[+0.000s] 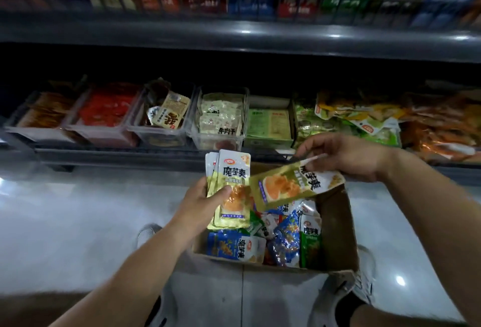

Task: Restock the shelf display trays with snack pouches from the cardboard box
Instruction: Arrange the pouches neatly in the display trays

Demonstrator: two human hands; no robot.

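A low store shelf [234, 156] runs across the far side, its trays [221, 141] set in a row above the pale floor [78, 222]. The box [335, 235] sits near me on that floor, with mixed pouches [286, 238] loose inside. My left hand [200, 204] grips a fanned stack [233, 186] of yellow-green ones upright over the box's left side, thumb across the front, I judge to keep them squared for loading together. My right hand [346, 154] pinches one matching pouch [291, 186] by its top seal, tilted, just beside the stack, probably to add it there.
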